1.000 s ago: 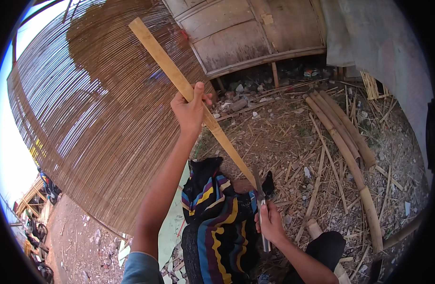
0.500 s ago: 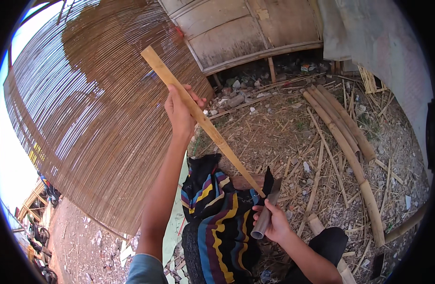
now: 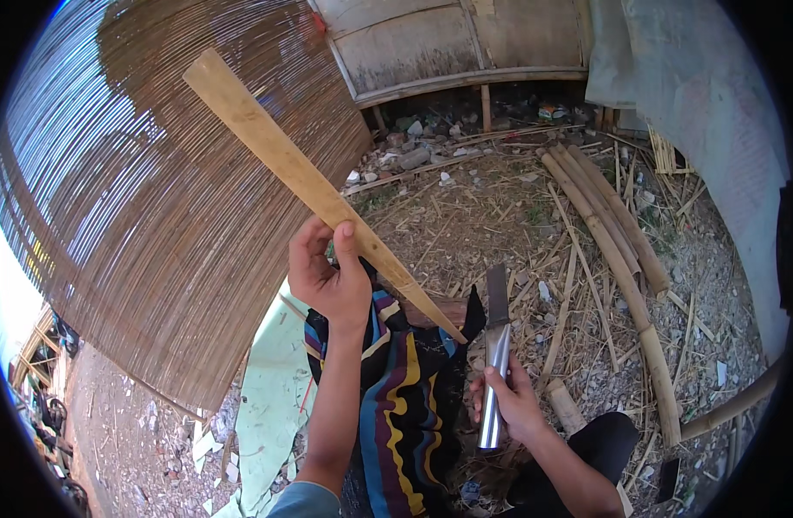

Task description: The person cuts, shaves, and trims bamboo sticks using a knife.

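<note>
A long flat bamboo strip (image 3: 284,161) slants from the upper left down to the middle, wider at its upper end. My left hand (image 3: 334,274) is closed on it around its middle, thumb on the near face. Its lower tip ends at the dark striped cloth (image 3: 401,414), near a block of wood (image 3: 441,311). In my right hand (image 3: 513,399) is a knife (image 3: 495,363) with a shiny metal tube handle and a dark flat blade pointing away from me. The blade stands apart from the strip, to the right of its tip.
Bamboo poles (image 3: 617,237) lie on the ground at the right, among scattered splinters. A large woven bamboo screen (image 3: 180,216) leans at the left. Rubble (image 3: 414,157) lines the foot of the panelled wall (image 3: 414,56). A pale green sheet (image 3: 271,414) lies left of the cloth.
My left hand has moved down along the strip and nearer to me. The strip's upper end has swung left. The knife has turned more upright, its blade now pointing away.
</note>
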A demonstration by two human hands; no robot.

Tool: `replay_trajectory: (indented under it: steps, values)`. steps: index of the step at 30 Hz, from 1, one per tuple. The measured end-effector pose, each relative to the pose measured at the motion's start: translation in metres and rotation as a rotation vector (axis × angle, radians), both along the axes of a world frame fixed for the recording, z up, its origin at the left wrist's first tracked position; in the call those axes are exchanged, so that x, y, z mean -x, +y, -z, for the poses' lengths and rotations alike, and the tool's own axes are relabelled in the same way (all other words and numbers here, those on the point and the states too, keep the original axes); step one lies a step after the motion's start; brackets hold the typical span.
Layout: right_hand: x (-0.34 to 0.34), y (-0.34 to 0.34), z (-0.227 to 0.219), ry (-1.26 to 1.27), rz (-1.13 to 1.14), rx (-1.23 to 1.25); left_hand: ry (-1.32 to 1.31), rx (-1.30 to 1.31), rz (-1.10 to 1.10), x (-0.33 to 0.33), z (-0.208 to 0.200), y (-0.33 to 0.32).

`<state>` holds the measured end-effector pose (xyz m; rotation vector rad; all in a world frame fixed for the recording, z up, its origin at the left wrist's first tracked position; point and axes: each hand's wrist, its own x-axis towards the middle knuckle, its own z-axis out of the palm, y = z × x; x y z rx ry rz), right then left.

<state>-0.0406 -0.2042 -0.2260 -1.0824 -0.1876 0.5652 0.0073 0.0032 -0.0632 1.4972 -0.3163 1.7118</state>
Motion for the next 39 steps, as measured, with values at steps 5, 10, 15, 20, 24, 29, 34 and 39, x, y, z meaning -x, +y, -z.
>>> replay_trajectory:
  steps: [5, 10, 15, 20, 24, 29, 34, 39]
  values:
    - [-0.013, -0.002, 0.028, 0.467, 0.023, -0.084, 0.085, 0.152, 0.002, -0.015, 0.046, 0.035]
    - [-0.023, 0.004, 0.087, 1.03, -0.123, -0.299, 0.105, 0.324, 0.033, -0.018, 0.056, 0.056]
    - [0.008, 0.046, 0.035, 0.576, 0.027, -0.016, 0.103, 0.32, -0.06, -0.015, 0.057, 0.061]
    - [0.018, 0.076, 0.004, 0.002, -0.067, 0.186, 0.107, 0.317, -0.058, -0.015, 0.056, 0.065]
    - [0.024, 0.098, -0.012, -0.208, -0.11, 0.266, 0.107, 0.249, -0.071, -0.008, 0.054, 0.069]
    - [0.028, 0.118, -0.01, -0.587, -0.039, 0.551, 0.007, 0.216, -0.212, -0.001, 0.056, 0.073]
    - [0.021, 0.128, 0.053, -0.64, 0.074, 0.732, -0.072, 0.253, -0.158, -0.006, 0.073, 0.083]
    - [0.017, 0.123, 0.041, -0.294, -0.099, 0.587, -0.011, 0.366, -0.059, 0.001, 0.069, 0.086]
